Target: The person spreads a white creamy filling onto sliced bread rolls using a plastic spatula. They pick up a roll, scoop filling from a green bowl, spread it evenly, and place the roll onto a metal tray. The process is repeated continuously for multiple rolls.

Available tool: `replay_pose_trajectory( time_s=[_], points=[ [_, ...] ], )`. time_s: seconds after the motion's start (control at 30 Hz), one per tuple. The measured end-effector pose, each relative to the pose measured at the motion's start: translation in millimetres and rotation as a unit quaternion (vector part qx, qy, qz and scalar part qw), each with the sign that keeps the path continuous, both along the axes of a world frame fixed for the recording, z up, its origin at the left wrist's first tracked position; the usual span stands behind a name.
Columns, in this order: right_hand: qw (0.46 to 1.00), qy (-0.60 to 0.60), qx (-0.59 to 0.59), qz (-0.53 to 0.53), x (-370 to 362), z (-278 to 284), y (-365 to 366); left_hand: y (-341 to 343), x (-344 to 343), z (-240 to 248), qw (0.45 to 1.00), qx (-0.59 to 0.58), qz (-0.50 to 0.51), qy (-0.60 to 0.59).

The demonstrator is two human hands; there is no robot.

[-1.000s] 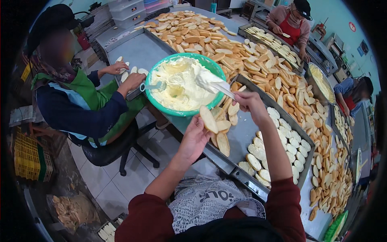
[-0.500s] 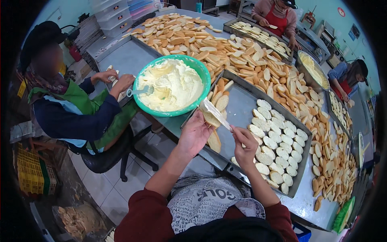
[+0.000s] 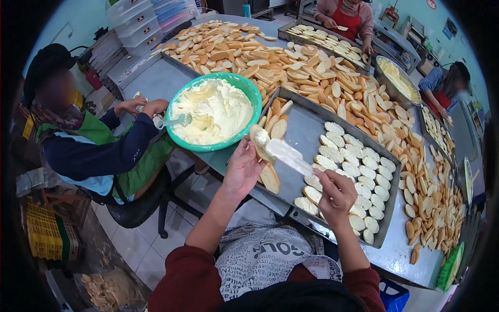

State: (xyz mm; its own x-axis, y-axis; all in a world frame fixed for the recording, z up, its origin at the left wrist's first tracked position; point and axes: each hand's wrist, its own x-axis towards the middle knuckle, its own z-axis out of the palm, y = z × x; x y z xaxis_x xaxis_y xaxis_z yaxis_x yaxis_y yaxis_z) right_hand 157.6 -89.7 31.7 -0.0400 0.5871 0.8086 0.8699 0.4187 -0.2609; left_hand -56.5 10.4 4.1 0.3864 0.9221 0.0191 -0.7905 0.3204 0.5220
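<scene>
My left hand (image 3: 240, 169) holds up a slice of bread (image 3: 262, 151) by its edges, with a lump of pale cream on its upper face. In my right hand (image 3: 337, 196) is a spreading knife (image 3: 301, 165), its flat blade smeared with cream and its tip beside the slice. Under both hands lies a metal tray (image 3: 299, 132). Rows of cream-coated slices (image 3: 358, 174) fill its right side, and a few plain slices (image 3: 279, 129) lean along its left end. Left of the tray sits a green bowl (image 3: 257, 99) of cream (image 3: 223, 112), with a light-blue spatula (image 3: 179, 120) at its edge.
A large heap of plain bread slices (image 3: 306, 78) spreads across the table behind the tray. On my left sits a co-worker in a green apron (image 3: 104, 130). Two people work at the far side, near another tray (image 3: 332, 47) and a metal bowl (image 3: 397, 83).
The knife has drawn away from over the slice toward the right, and its blade now shows flat. My right hand has shifted right and slightly down. My left hand still holds the slice.
</scene>
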Motion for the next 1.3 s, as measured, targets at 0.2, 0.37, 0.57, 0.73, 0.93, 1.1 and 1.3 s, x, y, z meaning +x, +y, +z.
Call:
replay_pose_trajectory(
  time_s=[0.2, 0.37, 0.57, 0.73, 0.93, 1.1, 1.3],
  points=[
    [0.997, -0.068, -0.026, 0.027, 8, 6, -15, 0, 0, 4, 1.000, -0.014, -0.009, -0.008],
    [0.994, -0.101, 0.037, -0.009, 16, -4, -14, -8, 8, 6, 0.996, -0.022, -0.080, -0.031],
    [0.989, -0.117, 0.071, -0.047, 10, -9, 17, -14, 15, -11, 0.983, -0.073, -0.161, -0.045],
    [0.995, -0.048, 0.041, -0.076, 7, -2, 29, -10, 13, -13, 0.987, -0.032, -0.152, -0.050],
    [0.999, 0.027, -0.012, -0.021, 2, 2, -6, -5, 14, 4, 0.999, 0.023, -0.034, 0.036],
    [0.996, -0.020, -0.090, 0.016, 6, 6, -36, 1, 13, -4, 0.997, 0.034, -0.014, 0.067],
    [0.991, 0.053, -0.116, -0.026, 13, 11, -45, 2, 20, -13, 0.998, 0.031, -0.056, 0.025]
  ],
)
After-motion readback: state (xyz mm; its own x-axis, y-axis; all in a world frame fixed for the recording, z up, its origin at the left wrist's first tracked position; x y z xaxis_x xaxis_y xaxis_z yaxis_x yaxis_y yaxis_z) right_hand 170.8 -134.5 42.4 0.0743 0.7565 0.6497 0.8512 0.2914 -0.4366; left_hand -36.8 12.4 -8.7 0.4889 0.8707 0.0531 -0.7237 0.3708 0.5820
